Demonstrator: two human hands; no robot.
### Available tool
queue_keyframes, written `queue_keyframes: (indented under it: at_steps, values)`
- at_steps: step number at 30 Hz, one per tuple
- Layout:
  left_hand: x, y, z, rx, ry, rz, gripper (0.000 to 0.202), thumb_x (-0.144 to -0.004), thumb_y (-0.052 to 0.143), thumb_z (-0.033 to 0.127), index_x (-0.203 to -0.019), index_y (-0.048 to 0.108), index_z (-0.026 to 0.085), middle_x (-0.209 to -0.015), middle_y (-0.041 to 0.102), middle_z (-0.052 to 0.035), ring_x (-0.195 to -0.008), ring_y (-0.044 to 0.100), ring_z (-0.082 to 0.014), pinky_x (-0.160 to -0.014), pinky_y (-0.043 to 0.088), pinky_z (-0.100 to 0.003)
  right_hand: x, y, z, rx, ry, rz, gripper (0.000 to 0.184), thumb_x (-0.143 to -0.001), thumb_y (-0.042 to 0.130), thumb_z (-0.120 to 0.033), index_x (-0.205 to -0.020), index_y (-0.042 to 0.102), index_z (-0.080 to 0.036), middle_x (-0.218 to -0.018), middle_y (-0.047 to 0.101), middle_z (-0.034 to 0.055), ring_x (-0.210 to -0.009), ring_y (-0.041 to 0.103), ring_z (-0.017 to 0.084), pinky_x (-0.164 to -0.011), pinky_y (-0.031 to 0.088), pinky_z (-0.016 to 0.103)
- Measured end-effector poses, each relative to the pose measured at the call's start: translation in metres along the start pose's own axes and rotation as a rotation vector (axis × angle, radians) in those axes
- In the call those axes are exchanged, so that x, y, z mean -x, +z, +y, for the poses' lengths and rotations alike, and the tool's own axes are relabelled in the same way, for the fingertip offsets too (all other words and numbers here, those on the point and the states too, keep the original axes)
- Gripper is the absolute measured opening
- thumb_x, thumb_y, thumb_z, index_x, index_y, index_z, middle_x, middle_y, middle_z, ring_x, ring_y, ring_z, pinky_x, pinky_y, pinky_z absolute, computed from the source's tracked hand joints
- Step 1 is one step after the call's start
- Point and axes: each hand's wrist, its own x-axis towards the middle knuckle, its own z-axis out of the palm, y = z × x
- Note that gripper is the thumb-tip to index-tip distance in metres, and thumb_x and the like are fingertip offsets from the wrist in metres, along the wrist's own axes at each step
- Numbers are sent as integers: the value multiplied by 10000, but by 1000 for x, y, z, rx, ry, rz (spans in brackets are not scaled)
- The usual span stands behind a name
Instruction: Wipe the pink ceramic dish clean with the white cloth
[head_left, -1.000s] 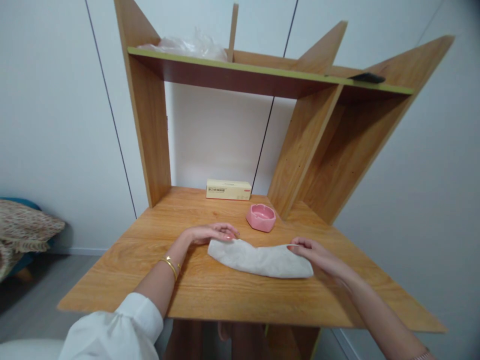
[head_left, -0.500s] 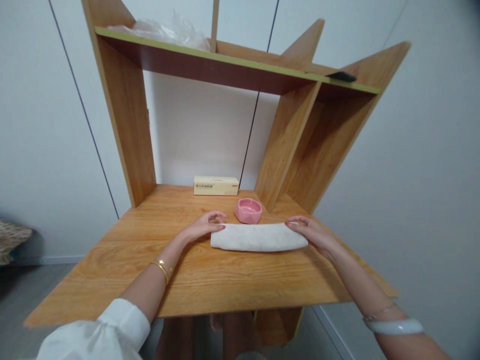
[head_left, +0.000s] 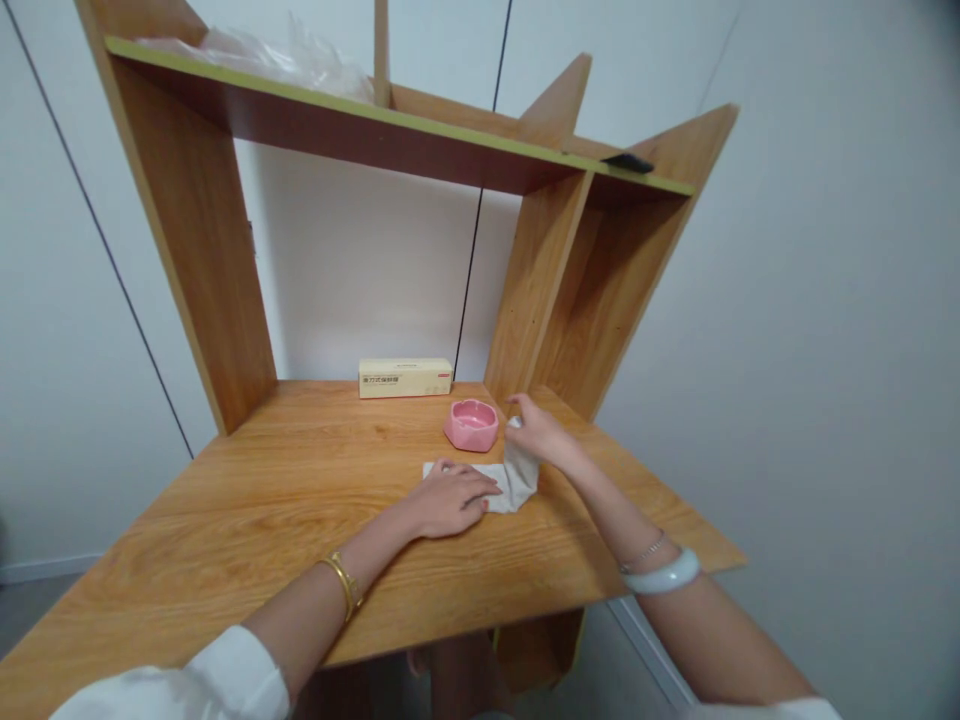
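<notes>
A pale grey-white cloth [head_left: 517, 482], folded into a long strip, lies on the wooden desk in front of me. My left hand [head_left: 455, 497] rests palm down across the strip's left part, fingers stretched out over it. The right end of the cloth is lifted, bending upward off the desk. Pinching that raised end is my right hand [head_left: 536, 432]. Just behind the cloth sits a pink faceted bowl [head_left: 472, 427], touched by neither hand.
A cream box [head_left: 405, 379] with printed characters stands at the back of the desk [head_left: 300, 480]. Wooden shelf panels [head_left: 532, 280] rise behind. On the upper shelf lie a clear plastic bag [head_left: 285, 58] and a flat dark object [head_left: 628, 162].
My left hand has moved from the strip's left end to lie flat on it. My right hand has lifted the right end up and leftward. The view has also shifted.
</notes>
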Motion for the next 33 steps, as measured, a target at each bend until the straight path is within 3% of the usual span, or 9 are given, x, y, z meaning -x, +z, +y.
queue_keyframes:
  at_steps: [3, 7, 10, 14, 18, 21, 23, 27, 33]
  values:
    - [3, -17, -22, -81, -206, 206, 325, -716, 415, 124, -891, 665, 237, -1038, 677, -35, -1019, 541, -220, -927, 303, -376, 6, 31, -32, -124, -88, -62, 485, -745, 584, -159, -1203, 427, -149, -1016, 617, 86, -847, 588, 169, -706, 430, 245]
    - [11, -41, -59, -101, -477, 484, 205, -712, 410, 148, -674, 607, 191, -810, 674, -63, -844, 580, -213, -796, 390, -322, 19, 60, -54, -265, -118, -375, 416, -863, 465, -289, -1238, 379, -129, -813, 624, 51, -585, 566, 145, -555, 437, 262]
    - [16, -47, -75, -25, -531, 565, 172, -710, 421, 154, -620, 564, 190, -711, 650, -52, -745, 581, -191, -719, 406, -288, 34, 59, -52, -114, -294, -300, 308, -843, 516, -318, -1102, 503, -152, -900, 630, 80, -806, 585, 194, -701, 443, 298]
    - [15, -44, -76, 12, -529, 582, 162, -692, 434, 142, -586, 543, 197, -637, 621, -28, -681, 561, -174, -655, 388, -264, 55, 52, -32, 289, -487, -253, 241, -775, 564, -181, -1016, 568, -175, -1101, 592, 124, -1037, 506, 272, -858, 378, 380]
    - [14, -42, -72, 15, -525, 565, 170, -677, 443, 131, -572, 554, 204, -600, 606, -18, -680, 552, -177, -637, 371, -260, 58, 47, -12, 439, -460, -275, 344, -754, 434, -20, -1016, 583, -187, -1049, 618, 115, -996, 530, 247, -832, 370, 359]
    - [15, -41, -72, 20, -534, 549, 176, -682, 443, 130, -573, 560, 205, -588, 599, -20, -683, 555, -180, -638, 372, -262, 44, 37, -7, 359, -428, -357, 242, -718, 581, -153, -954, 611, -200, -968, 645, 82, -928, 562, 247, -782, 388, 326]
    - [16, -41, -74, 23, -539, 543, 177, -691, 441, 133, -575, 556, 203, -587, 597, -21, -672, 556, -177, -637, 375, -264, 29, 32, -10, 277, -404, -334, 235, -727, 620, -280, -943, 617, -188, -972, 647, 84, -906, 575, 242, -767, 399, 316]
    - [18, -42, -75, 24, -541, 544, 175, -704, 438, 134, -587, 550, 201, -603, 605, -23, -652, 558, -175, -640, 383, -271, -1, 37, -13, 176, -334, -66, 354, -843, 484, -294, -1146, 535, -119, -1190, 570, 148, -1063, 534, 234, -846, 387, 313]
    - [19, -42, -76, 18, -531, 544, 161, -706, 446, 122, -607, 553, 193, -653, 631, -29, -671, 574, -171, -658, 395, -270, -14, 44, -4, 263, -266, -152, 342, -894, 421, -361, -955, 626, -94, -1024, 644, 177, -946, 591, 252, -805, 409, 336]
